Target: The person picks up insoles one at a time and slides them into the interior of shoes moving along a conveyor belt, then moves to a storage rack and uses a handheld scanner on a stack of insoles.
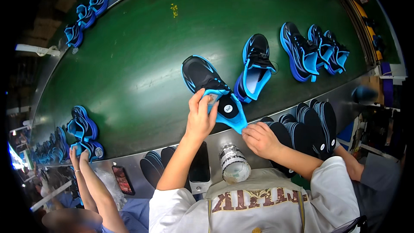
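A black sneaker [199,72] with bright blue lining lies in front of me, toe pointing away and to the left. My left hand [201,114] is closed on the blue collar at the tongue side, fingers partly inside the opening. With thumb and fingertips, my right hand [261,140] pinches the heel collar and stretches it toward me. Inside the shoe a black insole [224,103] with a round white sticker shows at the heel; its front part is hidden. A second sneaker [257,60] stands just right of it, its opening toward me, touched by neither hand.
The green work surface [142,69] carries more sneakers [297,51] at right and others [92,8] at far left. Stacked black insoles [323,121] line the near ledge, beside a clear jar [235,164] and a phone [123,179]. At left, a co-worker's hands [82,157] handle a sneaker.
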Available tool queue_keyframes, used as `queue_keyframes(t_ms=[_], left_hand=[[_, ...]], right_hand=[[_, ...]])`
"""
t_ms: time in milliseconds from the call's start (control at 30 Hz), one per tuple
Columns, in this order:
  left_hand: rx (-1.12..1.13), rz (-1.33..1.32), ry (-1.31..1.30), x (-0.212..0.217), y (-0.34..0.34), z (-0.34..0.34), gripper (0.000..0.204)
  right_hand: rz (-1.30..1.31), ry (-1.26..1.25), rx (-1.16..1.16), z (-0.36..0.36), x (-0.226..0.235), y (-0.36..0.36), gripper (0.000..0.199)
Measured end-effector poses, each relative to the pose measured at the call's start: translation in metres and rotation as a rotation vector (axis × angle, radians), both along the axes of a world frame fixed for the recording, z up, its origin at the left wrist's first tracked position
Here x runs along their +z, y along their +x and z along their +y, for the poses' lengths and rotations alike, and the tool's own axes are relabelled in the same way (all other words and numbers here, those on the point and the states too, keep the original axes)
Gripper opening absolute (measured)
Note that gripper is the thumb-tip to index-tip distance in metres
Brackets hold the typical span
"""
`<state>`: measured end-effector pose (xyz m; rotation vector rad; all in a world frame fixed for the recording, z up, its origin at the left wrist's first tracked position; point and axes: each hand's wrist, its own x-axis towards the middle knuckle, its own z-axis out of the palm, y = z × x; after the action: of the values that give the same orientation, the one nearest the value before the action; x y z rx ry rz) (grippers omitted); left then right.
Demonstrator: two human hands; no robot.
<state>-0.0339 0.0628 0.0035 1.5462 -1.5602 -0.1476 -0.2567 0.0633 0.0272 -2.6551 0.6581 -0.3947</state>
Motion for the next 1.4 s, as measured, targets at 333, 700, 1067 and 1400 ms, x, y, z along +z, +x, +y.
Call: queue_keyframes(t_ms=[333, 700, 1067, 1400], left_hand=[[0.100, 0.098, 0.076, 0.031, 0.046, -0.028, 0.006], [-0.347, -0.838, 0.860, 0.046, -0.029, -0.039, 0.025], [-0.613, -0.891, 1.331, 0.021, -0.037, -0.064, 0.039], [-0.417, -0.395, 0.842, 0.029, -0.033, 0.035, 0.038]], right_hand=[[0.227, 0.276, -0.815, 0.056, 0.057, -0.148, 0.072], [0.110, 0.442, -1.017, 0.109, 0.059, -0.216, 0.059], [-0.214, 0.663, -0.932, 0.054, 0.104, -0.236, 0.023], [-0.050, 1.271, 0.014, -0.027, 0.148, 0.131, 0.036]])
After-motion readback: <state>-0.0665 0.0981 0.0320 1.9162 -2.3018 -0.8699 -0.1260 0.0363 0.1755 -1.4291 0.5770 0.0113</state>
